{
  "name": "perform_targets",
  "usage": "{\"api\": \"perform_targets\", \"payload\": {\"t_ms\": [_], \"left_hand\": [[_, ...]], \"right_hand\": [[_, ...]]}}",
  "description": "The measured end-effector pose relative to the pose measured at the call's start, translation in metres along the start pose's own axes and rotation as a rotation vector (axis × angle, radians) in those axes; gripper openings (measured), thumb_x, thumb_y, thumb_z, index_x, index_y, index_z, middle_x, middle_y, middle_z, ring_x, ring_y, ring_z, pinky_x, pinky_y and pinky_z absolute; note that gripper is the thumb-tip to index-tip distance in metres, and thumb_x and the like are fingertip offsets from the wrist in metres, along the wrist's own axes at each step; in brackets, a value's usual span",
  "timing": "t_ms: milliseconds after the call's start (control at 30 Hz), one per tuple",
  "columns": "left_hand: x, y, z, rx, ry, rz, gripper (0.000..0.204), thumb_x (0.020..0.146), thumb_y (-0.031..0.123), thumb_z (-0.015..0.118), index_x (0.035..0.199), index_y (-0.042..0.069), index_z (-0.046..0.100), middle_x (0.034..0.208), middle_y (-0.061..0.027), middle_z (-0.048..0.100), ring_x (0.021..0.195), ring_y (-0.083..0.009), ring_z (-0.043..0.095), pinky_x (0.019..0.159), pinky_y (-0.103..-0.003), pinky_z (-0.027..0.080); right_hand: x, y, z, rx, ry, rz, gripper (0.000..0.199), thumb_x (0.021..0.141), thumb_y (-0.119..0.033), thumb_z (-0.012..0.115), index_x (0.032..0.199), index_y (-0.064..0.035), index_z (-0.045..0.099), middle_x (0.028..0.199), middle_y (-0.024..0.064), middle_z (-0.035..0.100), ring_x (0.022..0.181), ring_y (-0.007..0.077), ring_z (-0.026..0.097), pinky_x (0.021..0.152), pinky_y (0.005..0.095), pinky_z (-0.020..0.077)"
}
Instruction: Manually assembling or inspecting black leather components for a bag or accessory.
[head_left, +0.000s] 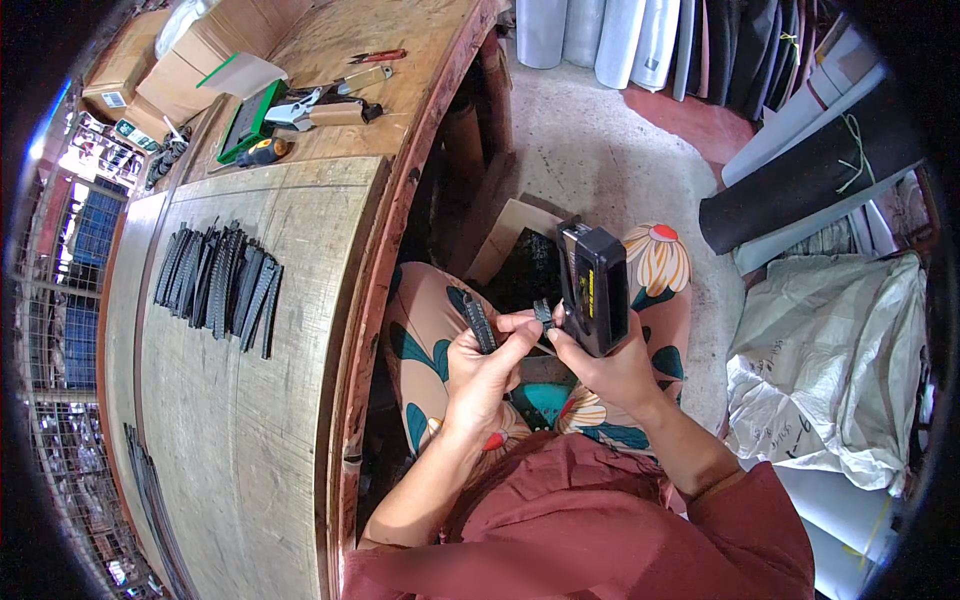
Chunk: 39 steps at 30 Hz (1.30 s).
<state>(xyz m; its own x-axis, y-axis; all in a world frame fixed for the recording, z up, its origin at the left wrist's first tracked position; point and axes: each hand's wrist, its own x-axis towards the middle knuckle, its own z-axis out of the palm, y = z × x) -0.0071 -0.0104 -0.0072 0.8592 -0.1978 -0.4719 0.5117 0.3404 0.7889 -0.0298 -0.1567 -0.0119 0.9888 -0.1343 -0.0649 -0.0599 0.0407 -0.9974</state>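
Black strip point(480, 325) sits above the lap point(425, 315), clasped in the grip of the left hand point(487, 362); the right hand point(615, 365) grips a black boxy device point(600, 285), whose bulk, if tilted, could knock the strip loose.

Creased maroon shirt point(590, 520), sleeves point(750, 530) ending near elbows. Left hand point(480, 375), right hand point(615, 370) bare. Beyond shirt: peach legwear point(425, 305), large striped-petal flowers point(655, 262), red centres, teal leaves point(408, 347).
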Motion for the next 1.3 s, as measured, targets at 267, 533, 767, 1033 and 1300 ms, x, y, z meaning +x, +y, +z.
{"api": "perform_targets", "payload": {"t_ms": [267,533,767,1033,1300], "left_hand": [[0.000,-0.009,0.003,0.036,0.026,0.183,0.007,0.081,0.004,0.068,0.087,0.003,0.068,0.086,-0.0007,0.066,0.051,0.0015,0.042,0.043,-0.016,0.028],[0.002,-0.013,0.000,0.110,0.032,0.241,0.006,0.079,0.004,0.069,0.086,0.002,0.068,0.089,-0.0024,0.067,0.058,-0.0005,0.048,0.050,-0.016,0.036],[0.002,0.001,-0.019,0.303,0.088,0.348,0.006,0.078,0.002,0.070,0.083,0.000,0.068,0.083,-0.0028,0.067,0.067,-0.0022,0.056,0.060,-0.017,0.045],[-0.009,0.024,-0.035,0.550,0.044,0.353,0.005,0.073,0.000,0.070,0.077,-0.001,0.068,0.075,-0.0027,0.067,0.068,-0.0052,0.058,0.065,-0.021,0.048],[-0.010,0.017,-0.030,0.631,-0.022,0.504,0.010,0.071,0.004,0.071,0.080,0.000,0.068,0.082,-0.0010,0.068,0.065,0.0003,0.054,0.055,-0.016,0.043]], "right_hand": [[-0.002,-0.001,0.002,-0.009,0.048,0.013,0.020,0.074,-0.002,0.068,0.091,-0.0015,0.057,0.081,0.0020,0.062,0.074,0.0079,0.059,0.065,0.0238,0.0478],[-0.002,0.002,0.003,-0.022,0.039,-0.024,0.019,0.074,-0.003,0.069,0.089,-0.0014,0.057,0.080,0.0015,0.062,0.073,0.0076,0.059,0.065,0.0238,0.0479],[-0.004,-0.001,-0.018,-0.348,-0.125,-0.190,0.030,0.070,-0.007,0.069,0.094,-0.0022,0.053,0.079,0.0084,0.058,0.072,0.0192,0.061,0.064,0.0300,0.0474],[-0.001,-0.009,-0.064,-0.970,-0.449,-0.394,0.051,0.051,-0.018,0.070,0.094,-0.0003,0.049,0.085,0.0197,0.055,0.084,0.0395,0.056,0.075,0.0432,0.0446],[0.006,-0.015,-0.066,-1.050,-0.537,-0.462,0.047,0.051,-0.017,0.068,0.090,0.0002,0.048,0.082,0.0199,0.055,0.079,0.0391,0.055,0.073,0.0424,0.0447]]}}
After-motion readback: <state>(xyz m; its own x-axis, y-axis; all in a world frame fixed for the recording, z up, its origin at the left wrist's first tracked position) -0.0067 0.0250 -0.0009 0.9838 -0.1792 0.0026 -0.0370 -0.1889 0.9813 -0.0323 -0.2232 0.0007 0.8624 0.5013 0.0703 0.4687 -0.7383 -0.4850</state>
